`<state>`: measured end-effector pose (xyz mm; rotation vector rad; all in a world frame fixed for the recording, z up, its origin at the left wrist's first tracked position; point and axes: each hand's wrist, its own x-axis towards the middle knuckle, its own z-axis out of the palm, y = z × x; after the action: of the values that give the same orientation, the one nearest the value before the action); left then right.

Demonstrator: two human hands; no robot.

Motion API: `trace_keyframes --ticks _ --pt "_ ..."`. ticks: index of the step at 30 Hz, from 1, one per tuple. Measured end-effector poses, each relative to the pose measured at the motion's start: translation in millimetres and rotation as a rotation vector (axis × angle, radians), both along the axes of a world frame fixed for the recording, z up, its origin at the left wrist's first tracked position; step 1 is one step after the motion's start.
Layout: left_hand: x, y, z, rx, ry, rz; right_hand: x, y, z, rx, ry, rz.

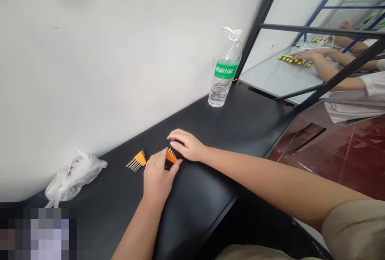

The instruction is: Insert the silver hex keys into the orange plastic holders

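Observation:
My left hand (156,172) grips an orange holder (171,156) with a set of dark hex keys in it, thumb on one side and fingers on the other. Just above, my right hand (189,144) has its thumb and fingers bent around the upper ends of these keys and appears to pinch one; its fingertips partly hide them. To the left of my left hand, a second hex key set (140,158), with shiny keys in an orange holder, lies on the black table (192,196).
A water bottle (225,71) with a green label stands by the white wall. At the left lies a clear plastic bag (75,176). Beyond a black metal frame (255,31), other people's hands work over yellow-and-black items (294,60).

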<state>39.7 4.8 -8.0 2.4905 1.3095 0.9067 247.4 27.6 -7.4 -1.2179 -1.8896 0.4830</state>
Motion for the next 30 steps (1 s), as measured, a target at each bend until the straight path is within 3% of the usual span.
trace_keyframes --ticks 3,6,9,23,30 --pt "0.2 -1.5 4.4 -0.046 0.008 -0.011 -23.8 -17.4 11.0 -0.167 0.109 0.152" --pt "1.1 -1.3 6.9 -0.036 0.007 0.014 -27.9 -18.7 19.5 -0.402 0.173 0.089" --pt "2.7 0.2 9.0 -0.027 -0.013 0.061 -26.9 -14.3 23.9 -0.526 0.209 0.0" --pt "7.8 1.2 13.7 -0.051 -0.003 0.058 -28.1 -14.2 28.2 -0.773 0.222 -0.021" --pt "6.0 2.4 9.8 -0.049 0.003 0.016 -36.0 -13.8 23.3 -0.686 0.263 -0.092"
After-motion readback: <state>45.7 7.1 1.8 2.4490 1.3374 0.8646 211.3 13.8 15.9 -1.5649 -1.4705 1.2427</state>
